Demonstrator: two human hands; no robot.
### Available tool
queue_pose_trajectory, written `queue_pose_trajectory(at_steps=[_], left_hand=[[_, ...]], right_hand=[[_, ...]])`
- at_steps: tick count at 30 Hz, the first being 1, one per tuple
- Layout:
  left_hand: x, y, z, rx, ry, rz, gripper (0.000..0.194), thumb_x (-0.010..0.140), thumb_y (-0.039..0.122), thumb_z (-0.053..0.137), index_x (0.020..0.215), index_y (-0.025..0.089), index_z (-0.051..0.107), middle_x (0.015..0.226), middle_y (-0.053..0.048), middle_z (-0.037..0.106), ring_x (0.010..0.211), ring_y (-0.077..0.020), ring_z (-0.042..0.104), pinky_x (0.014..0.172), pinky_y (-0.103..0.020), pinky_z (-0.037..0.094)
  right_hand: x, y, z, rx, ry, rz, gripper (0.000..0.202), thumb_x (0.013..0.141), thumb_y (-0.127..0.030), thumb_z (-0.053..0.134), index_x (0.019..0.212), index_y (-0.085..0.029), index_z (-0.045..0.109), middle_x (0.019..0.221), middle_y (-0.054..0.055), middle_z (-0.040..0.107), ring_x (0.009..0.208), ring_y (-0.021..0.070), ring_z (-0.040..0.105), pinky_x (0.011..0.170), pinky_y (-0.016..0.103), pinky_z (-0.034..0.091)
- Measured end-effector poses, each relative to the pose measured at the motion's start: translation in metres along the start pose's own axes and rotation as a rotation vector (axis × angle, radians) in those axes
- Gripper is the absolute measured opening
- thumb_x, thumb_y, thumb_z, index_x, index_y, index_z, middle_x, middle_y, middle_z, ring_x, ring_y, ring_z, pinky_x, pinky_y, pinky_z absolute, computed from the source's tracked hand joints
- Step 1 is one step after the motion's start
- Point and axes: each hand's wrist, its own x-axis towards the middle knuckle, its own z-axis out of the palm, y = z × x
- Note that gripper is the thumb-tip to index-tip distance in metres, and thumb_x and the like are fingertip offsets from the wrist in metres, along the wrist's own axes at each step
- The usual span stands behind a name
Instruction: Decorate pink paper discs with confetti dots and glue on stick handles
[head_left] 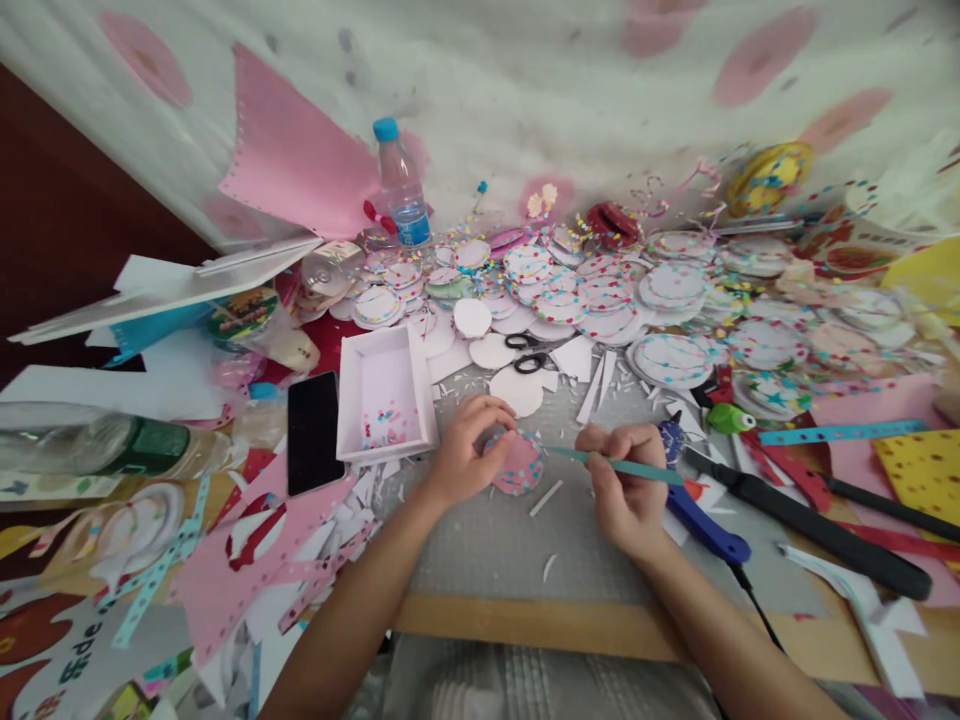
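- Disc [519, 462], pink, dotted rim: on mat [480, 560], front of person. It's the landmark.
- Left hand [466, 455]: narrow grip, thumb and fingers on disc's left edge. Probably steadies it and leaves the right side free.
- Right hand [628, 485]: right of disc, narrow pinch on teal stick [645, 470]. Stick points at disc's right edge; contact, can't tell. Pinch away from the tip likely keeps fingers out of the way.
- Box [423, 405]: left of disc and beyond, small bits [386, 425] inside. Open top, near left hand, so presumably easy to reach.
- Scissors [529, 363]: beyond disc, handles toward box side.
- Blue-handled tool [709, 525]: right of disc, past right hand, cord toward person, likely so it trails off the work spot.
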Motion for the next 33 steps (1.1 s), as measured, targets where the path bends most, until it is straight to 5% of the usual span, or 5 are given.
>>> queue_pose_trajectory(at_steps=[33], left_hand=[[-0.0008,-0.0068,0.0037,-0.086,-0.070,-0.012,0.016,0.093,0.026,0.047,0.082,0.018,0.056,0.088,-0.006,0.064,0.088,-0.0194,0.056,0.084,-0.033,0.042]], right_hand=[[-0.0037,0.0052,-0.0032,-0.162,-0.197,-0.200,0.031,0.075,-0.002,0.049,0.088,-0.025,0.034,0.067,-0.006,0.034,0.056,0.0124,0.033,0.055,0.026,0.029]])
